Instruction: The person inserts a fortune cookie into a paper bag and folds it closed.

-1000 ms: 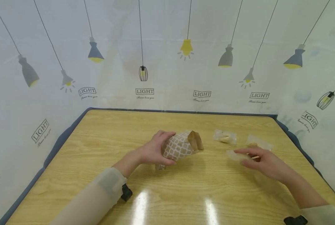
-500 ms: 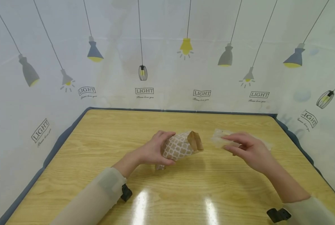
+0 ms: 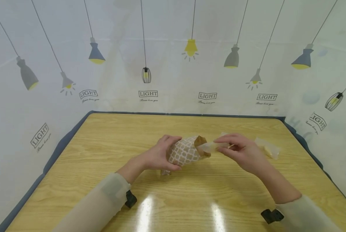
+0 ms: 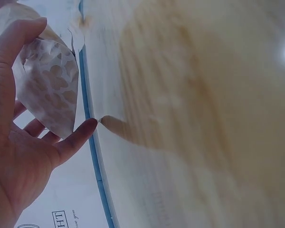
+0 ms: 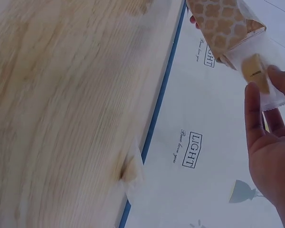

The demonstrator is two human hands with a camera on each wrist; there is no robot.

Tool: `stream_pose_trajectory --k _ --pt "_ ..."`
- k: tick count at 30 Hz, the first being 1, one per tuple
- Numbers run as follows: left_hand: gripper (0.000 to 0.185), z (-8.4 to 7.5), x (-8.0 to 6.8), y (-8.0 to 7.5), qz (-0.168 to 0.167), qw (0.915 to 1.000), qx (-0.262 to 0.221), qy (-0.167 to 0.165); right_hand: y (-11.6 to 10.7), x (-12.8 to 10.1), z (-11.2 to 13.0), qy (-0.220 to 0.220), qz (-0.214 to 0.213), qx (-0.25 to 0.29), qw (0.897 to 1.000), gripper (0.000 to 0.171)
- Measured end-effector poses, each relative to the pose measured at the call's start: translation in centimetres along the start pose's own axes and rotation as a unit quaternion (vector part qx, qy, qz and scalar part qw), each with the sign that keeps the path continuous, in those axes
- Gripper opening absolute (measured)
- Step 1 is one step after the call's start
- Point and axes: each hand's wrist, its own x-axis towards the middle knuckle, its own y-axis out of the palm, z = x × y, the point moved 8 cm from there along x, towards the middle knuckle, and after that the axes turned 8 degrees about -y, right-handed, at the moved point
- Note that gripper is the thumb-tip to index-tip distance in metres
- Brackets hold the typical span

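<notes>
A brown paper bag (image 3: pixel 184 152) with a white lattice pattern lies tilted above the table, its mouth facing right. My left hand (image 3: pixel 161 153) grips it around the closed end, thumb on the near side. In the left wrist view the bag's patterned end (image 4: pixel 52 85) shows between thumb and fingers. My right hand (image 3: pixel 243 151) pinches a clear-wrapped snack packet (image 3: pixel 212 147), whose leading end is at the bag's mouth, partly inside. The right wrist view shows the tan piece (image 5: pixel 257 73) inside that clear wrapper, with dark print too small to read.
Another wrapped packet (image 3: pixel 268 148) lies on the wooden table (image 3: pixel 132 129) to the right of my right hand. A further wrapper (image 3: pixel 225 134) is mostly hidden behind that hand. A white printed curtain (image 3: pixel 173 64) borders the table's far edge and sides.
My right hand has moved left from the packets at the right, bringing one packet to the bag's mouth. The left hand and bag have stayed nearly still.
</notes>
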Motion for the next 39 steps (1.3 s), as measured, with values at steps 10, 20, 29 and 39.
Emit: stream_pose_trajectory --k 10,20,29,39 --pt "0.116 -0.5 0.0 0.2 -0.002 1.0000 -0.002 0.007 2.3 0.7 -0.4 0.031 0.054 0.023 0.998 0.029" --pt "0.114 -1.0 0.1 0.4 0.000 0.9999 0.000 0.016 3.0 0.9 -0.2 0.022 0.033 -0.041 0.998 0.015" --pt "0.116 -0.9 0.3 0.6 0.000 0.9999 -0.006 0.010 4.2 1.3 -0.3 0.040 0.056 0.008 0.998 0.017" --pt "0.111 -0.9 0.2 0.3 -0.002 0.9994 -0.036 -0.003 4.4 1.2 -0.2 0.056 0.057 0.063 0.995 0.017"
